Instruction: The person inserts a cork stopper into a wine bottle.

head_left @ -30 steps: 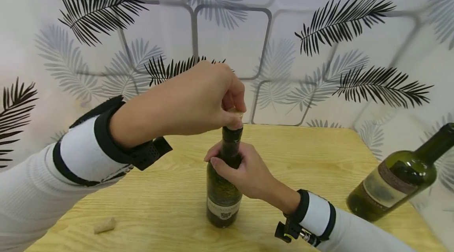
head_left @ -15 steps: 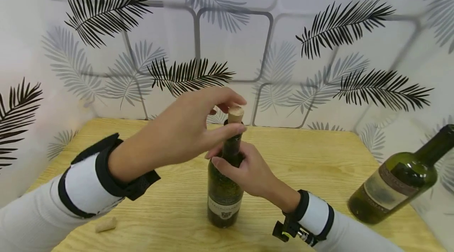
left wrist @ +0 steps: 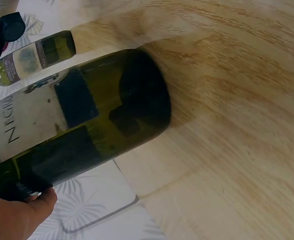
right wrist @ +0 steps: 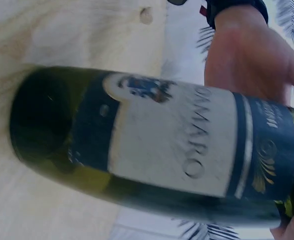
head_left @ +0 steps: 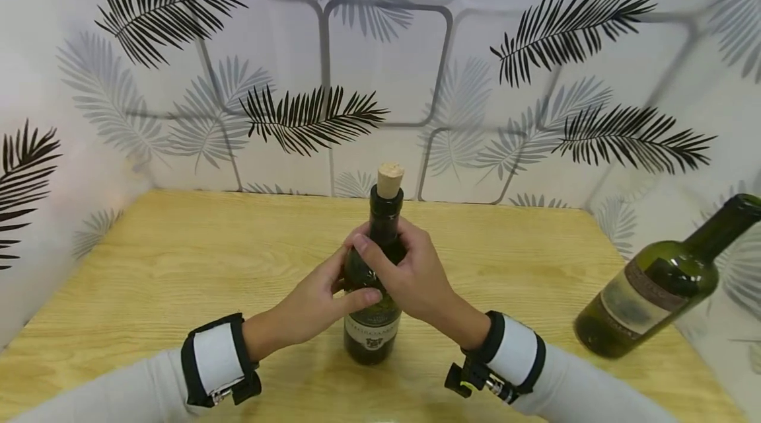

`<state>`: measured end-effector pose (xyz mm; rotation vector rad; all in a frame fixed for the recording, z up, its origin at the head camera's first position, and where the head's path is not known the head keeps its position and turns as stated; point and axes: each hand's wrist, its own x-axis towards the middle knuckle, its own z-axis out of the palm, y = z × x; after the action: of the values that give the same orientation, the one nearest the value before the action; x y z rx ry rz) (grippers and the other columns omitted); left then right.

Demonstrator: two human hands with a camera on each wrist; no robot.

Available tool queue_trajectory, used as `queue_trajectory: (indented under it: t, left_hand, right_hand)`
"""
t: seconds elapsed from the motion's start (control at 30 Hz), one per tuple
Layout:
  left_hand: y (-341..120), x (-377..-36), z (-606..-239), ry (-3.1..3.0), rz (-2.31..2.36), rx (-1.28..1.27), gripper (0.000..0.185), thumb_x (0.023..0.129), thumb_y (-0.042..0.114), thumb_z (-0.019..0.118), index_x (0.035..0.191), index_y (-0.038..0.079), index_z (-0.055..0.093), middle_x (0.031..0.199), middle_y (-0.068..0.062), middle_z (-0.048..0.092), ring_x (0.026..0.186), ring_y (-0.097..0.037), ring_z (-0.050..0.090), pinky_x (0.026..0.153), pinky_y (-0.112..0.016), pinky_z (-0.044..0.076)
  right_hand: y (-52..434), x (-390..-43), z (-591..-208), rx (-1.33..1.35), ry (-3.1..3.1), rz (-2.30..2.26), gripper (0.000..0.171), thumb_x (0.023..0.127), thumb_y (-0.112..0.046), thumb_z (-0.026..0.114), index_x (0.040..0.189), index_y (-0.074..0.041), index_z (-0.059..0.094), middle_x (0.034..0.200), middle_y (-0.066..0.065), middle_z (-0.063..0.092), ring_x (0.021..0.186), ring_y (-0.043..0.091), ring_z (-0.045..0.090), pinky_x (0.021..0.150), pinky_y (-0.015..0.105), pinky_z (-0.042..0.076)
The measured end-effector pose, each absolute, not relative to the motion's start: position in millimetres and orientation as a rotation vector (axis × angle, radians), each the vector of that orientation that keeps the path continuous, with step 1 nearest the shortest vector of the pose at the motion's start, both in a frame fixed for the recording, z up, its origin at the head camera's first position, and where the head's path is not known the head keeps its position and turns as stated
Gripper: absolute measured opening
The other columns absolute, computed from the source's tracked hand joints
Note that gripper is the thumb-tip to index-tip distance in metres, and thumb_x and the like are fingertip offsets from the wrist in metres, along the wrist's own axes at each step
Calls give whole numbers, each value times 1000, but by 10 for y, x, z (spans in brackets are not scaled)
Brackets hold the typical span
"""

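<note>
An upright green wine bottle (head_left: 370, 347) with a pale label stands on the wooden table in the middle of the head view. In its mouth sits a cork (head_left: 390, 181), with much of its length above the rim. My right hand (head_left: 421, 277) grips the bottle's shoulder, thumb across the front. Lower down, my left hand (head_left: 309, 309) holds the body from the left, its thumb on the front above the label and its other fingers mostly hidden behind the glass. Both wrist views show the bottle's lower part and label close up, with the left hand (right wrist: 251, 60) beside it.
A second green wine bottle (head_left: 648, 291), without a cork, stands at the table's right side. The wooden table (head_left: 238, 244) reaches back to a leaf-patterned wall covering (head_left: 380, 66). A loose cork (right wrist: 146, 15) lies on the table, showing in the right wrist view.
My left hand let go of the cork at the bottle's mouth and came down onto the bottle's body. My right hand keeps its grip. The loose cork at the left is now behind my left arm in the head view.
</note>
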<state>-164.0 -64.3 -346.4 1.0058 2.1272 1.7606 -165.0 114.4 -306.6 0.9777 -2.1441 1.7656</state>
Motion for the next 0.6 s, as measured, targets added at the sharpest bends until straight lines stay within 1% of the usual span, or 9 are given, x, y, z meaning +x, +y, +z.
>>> queue_trajectory:
  t: [0.1, 0.2, 0.3, 0.47, 0.6]
  left_hand:
    - [-553, -1668, -3532, 2070, 1852, 1035, 88, 95, 46, 68, 162, 23, 16, 151, -12, 46, 134, -31, 50, 107, -57, 42]
    - [-474, -1673, -3597, 2027, 1944, 1048, 89, 93, 45, 71, 161, 28, 17, 147, -12, 49, 129, -30, 55, 105, -56, 44]
    - [-446, -1674, -3641, 2015, 1990, 1054, 88, 91, 48, 71, 160, 30, 18, 146, -10, 50, 128, -28, 55, 105, -55, 44]
    - [-427, -1665, -3657, 1981, 2002, 1051, 88, 92, 47, 71, 159, 27, 18, 145, -9, 51, 127, -28, 55, 106, -54, 43]
    - [-447, -1696, -3643, 2022, 1977, 1038, 88, 93, 45, 70, 160, 26, 16, 147, -8, 49, 129, -28, 54, 106, -54, 43]
  right_hand:
    - [1111, -1648, -3091, 940, -2105, 1794, 20, 100, -17, 61, 105, 1, 67, 100, 17, 71, 95, 24, 69, 90, 40, 55]
    - [1112, -1641, -3115, 902, -2105, 1782, 19, 98, -17, 62, 103, 0, 68, 98, 15, 71, 93, 22, 69, 88, 39, 56]
    - [1108, -1644, -3116, 891, -2117, 1757, 17, 96, -15, 61, 102, -1, 69, 96, 14, 71, 90, 21, 69, 86, 39, 56]
    - [1126, -1652, -3107, 903, -2121, 1742, 16, 92, -10, 59, 100, -1, 70, 95, 14, 71, 88, 22, 68, 86, 39, 56]
    - [1125, -1719, -3106, 919, -2126, 1726, 17, 92, -10, 58, 100, -1, 70, 96, 14, 71, 90, 22, 68, 87, 40, 55]
